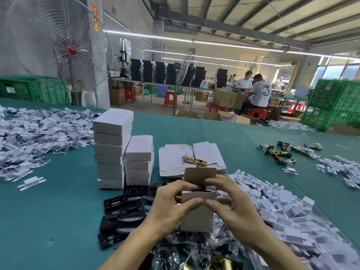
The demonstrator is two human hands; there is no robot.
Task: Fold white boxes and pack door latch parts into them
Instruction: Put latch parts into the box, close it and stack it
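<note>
Your bench (58, 211) is teal-green all over. The box (196, 217) you hold is white outside, and its raised flap (199, 176) is dull brown inside. The stacked boxes (111, 149) beside it are plain white, as are the flat blanks (174, 158). The latch (192, 160) lying on those blanks is shiny brass-gold. The strike plates (128, 210) are matt black. Far off, the crates (335, 102) are green and the stools (170, 97) red.
</note>
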